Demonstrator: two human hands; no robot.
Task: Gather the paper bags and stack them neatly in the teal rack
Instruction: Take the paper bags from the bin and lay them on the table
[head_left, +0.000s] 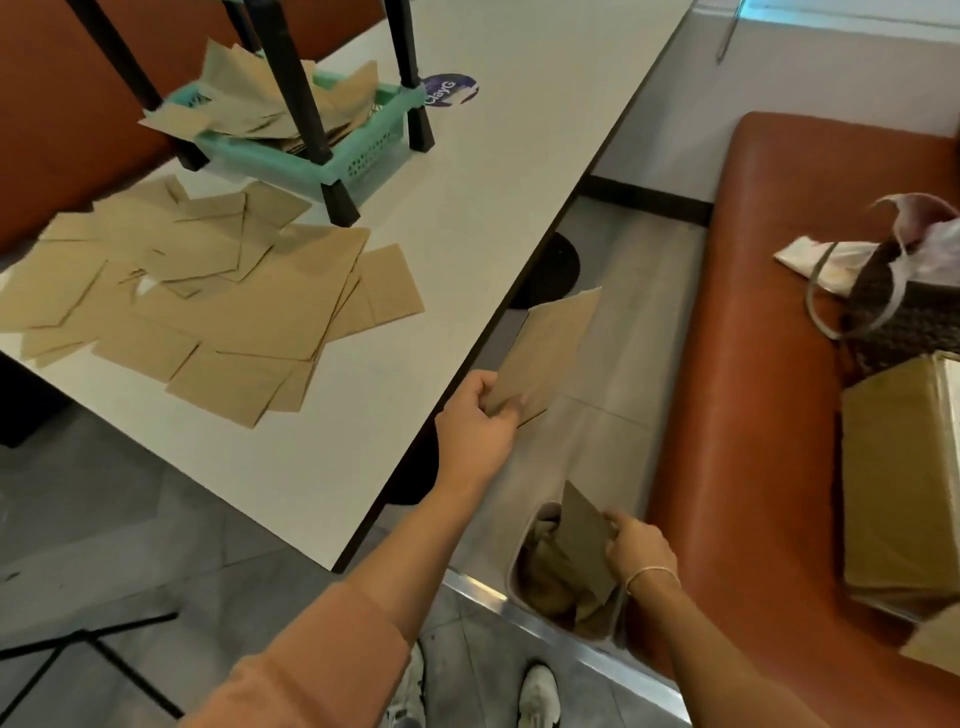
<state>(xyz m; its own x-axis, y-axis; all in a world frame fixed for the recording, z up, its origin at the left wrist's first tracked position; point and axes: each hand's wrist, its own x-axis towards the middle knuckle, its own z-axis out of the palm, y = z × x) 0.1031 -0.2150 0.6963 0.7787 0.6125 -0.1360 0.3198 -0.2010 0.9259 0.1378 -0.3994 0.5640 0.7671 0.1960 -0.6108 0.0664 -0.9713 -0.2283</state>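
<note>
My left hand (475, 423) grips a flat brown paper bag (553, 351) by its lower corner, just off the white table's right edge. Lower down, my right hand (639, 545) pinches another paper bag (584, 535) that stands up out of a clear bin (519, 564) on the floor holding more crumpled bags. A loose spread of several paper bags (208, 306) covers the left part of the table (467, 218). Behind it, the teal rack (306, 156) with black legs holds an untidy heap of bags (249, 98).
An orange bench (753, 312) runs along the right, carrying a patterned handbag (904, 306) and a cardboard box (904, 478). A purple round sticker (449, 89) lies on the table past the rack. My shoes (537, 696) stand on grey floor.
</note>
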